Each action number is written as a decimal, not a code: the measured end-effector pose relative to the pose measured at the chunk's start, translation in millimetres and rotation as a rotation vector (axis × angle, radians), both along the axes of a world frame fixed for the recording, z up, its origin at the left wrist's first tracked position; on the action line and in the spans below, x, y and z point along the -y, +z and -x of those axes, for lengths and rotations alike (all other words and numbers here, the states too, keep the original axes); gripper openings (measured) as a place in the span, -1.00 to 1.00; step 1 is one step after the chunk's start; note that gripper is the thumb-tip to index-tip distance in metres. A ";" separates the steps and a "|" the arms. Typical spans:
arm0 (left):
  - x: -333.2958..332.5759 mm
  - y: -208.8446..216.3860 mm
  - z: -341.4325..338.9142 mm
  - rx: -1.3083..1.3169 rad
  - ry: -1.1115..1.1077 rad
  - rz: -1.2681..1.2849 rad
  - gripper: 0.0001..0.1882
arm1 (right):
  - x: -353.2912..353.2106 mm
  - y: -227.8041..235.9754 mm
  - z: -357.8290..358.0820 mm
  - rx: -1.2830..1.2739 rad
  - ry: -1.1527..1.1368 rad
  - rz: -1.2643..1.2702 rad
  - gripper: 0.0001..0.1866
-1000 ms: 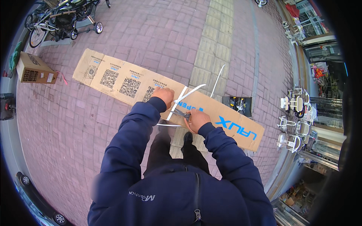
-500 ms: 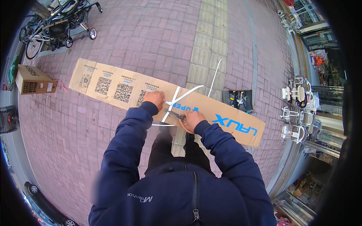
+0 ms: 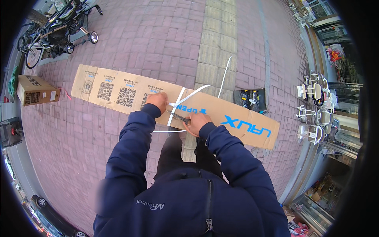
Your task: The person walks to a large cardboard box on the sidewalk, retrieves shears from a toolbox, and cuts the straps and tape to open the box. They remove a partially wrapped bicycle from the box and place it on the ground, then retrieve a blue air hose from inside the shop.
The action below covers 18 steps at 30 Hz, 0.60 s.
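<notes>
A long, flat brown cardboard box (image 3: 221,112) with blue print and dark square codes lies slantwise in front of my legs. White plastic strapping (image 3: 196,91) runs across and around its middle, with loose lengths sticking out. My left hand (image 3: 157,101) is closed on the strapping at the crossing, its fingertips pinching the white band. Just to the right, my right hand (image 3: 197,122) grips a dark metal tool that looks like pliers (image 3: 179,117). The jaws point left and lie over the band below the crossing; whether they bite on it cannot be made out.
Past the box's right half stands an open black tool case (image 3: 252,100) with several tools. A second carton (image 3: 35,90) sits at the left. Strollers and a bicycle (image 3: 59,33) are at the far left, white chairs (image 3: 314,106) along the shopfront at right. Brick paving surrounds me.
Both hands and the pliers have shifted slightly left relative to the picture. The view has turned a little, and the left hand still pinches the strapping.
</notes>
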State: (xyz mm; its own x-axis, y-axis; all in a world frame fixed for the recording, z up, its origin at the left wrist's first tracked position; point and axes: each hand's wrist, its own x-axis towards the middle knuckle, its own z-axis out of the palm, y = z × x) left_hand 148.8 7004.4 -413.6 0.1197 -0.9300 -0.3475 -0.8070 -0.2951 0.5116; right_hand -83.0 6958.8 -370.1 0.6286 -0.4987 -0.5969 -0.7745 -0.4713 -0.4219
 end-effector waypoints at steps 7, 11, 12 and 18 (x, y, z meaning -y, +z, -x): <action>26.5 -10.9 20.0 0.176 0.010 0.209 -0.71 | -2.6 5.4 22.1 -0.033 -0.021 0.018 -0.64; 38.7 -20.4 26.8 0.262 -0.073 0.133 -0.53 | -10.0 14.2 48.6 0.015 0.007 -0.031 -0.64; 43.7 -21.3 25.5 0.264 -0.087 0.127 -0.54 | -12.2 16.2 54.4 -0.006 0.035 -0.021 -0.64; 61.2 -12.7 12.7 0.288 -0.220 -0.013 -0.62 | -21.6 13.3 55.6 0.015 -0.065 0.091 -0.67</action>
State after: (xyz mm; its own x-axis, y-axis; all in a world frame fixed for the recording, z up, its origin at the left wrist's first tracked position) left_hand 136.2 6943.2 -426.2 0.0116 -0.9401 -0.3406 -0.9623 -0.1031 0.2517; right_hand -138.6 6980.3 -356.8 0.6020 -0.5901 -0.5380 -0.7984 -0.4574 -0.3916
